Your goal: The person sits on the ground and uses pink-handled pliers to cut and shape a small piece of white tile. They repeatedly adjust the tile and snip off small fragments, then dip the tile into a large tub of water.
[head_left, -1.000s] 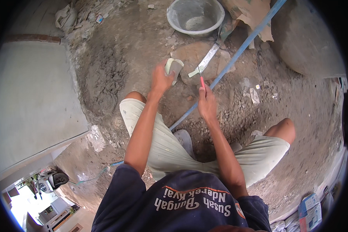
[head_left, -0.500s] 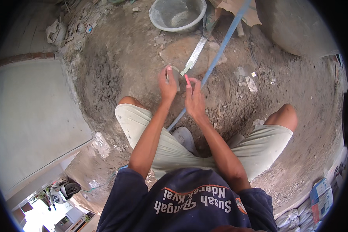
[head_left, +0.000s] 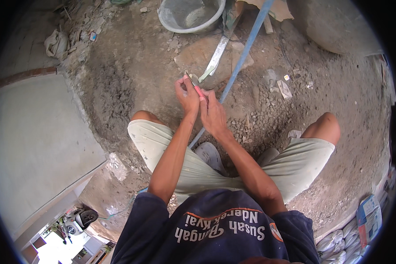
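Observation:
My right hand [head_left: 213, 115] is closed round a slim tool with a red handle [head_left: 199, 91]; its kind is too small to make out. The tool's thin, dark far part slants up and left to my left hand [head_left: 187, 97]. That hand is closed, its fingertips right by the tool's tip, and whatever they pinch is mostly hidden. Just beyond both hands, a long whitish strip [head_left: 216, 56] with a pale green end lies slanting over a flat stone slab on the ground.
A blue pole [head_left: 246, 55] runs diagonally past my right hand. A grey basin [head_left: 165, 20] stands at the far side, brown paper [head_left: 275, 11] to its right. Gravel [head_left: 259, 112] lies by my right knee, a pale wall [head_left: 39, 132] rises at left, and sacks [head_left: 339, 244] sit lower right.
The red-handled tool has moved left, away from the strip's green end, and now reaches my left fingertips. My hands have come closer together. The flat greyish piece beside my left hand no longer shows.

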`<state>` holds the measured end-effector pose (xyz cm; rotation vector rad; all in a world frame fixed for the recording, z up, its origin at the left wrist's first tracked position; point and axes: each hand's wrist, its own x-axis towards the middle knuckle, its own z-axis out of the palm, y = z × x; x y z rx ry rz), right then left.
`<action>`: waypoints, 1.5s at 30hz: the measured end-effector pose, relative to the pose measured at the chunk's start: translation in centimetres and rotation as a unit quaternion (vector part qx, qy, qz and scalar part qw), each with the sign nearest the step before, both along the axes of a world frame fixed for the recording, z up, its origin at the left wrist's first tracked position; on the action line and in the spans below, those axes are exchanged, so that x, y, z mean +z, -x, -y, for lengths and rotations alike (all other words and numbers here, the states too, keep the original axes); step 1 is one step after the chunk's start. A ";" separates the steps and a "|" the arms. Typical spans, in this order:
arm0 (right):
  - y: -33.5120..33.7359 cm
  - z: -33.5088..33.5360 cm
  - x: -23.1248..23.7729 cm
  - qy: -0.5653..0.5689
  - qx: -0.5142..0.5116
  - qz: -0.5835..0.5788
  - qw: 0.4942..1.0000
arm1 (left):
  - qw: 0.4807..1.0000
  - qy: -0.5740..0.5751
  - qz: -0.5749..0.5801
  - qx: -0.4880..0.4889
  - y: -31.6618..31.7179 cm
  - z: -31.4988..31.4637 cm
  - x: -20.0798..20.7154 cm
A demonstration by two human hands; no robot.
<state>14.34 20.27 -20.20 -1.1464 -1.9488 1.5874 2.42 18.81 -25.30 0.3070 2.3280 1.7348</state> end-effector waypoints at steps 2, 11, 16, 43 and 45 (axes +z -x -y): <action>0.0 0.0 0.1 -0.007 -0.010 -0.015 1.000 | 1.000 0.007 0.005 0.002 0.1 0.0 0.1; 0.3 0.0 -0.3 0.020 -0.016 -0.051 0.998 | 0.998 0.059 -0.016 -0.001 0.9 0.5 -1.0; 0.7 -0.2 -0.1 0.050 -0.019 -0.022 0.998 | 0.998 0.065 -0.010 -0.021 0.6 0.4 0.0; 2.1 -1.3 0.7 0.059 -0.027 0.021 0.998 | 0.997 0.057 -0.002 -0.048 1.3 0.4 0.4; 1.7 -1.0 0.1 0.052 -0.037 0.012 0.998 | 0.996 0.057 -0.031 -0.059 1.0 0.2 0.4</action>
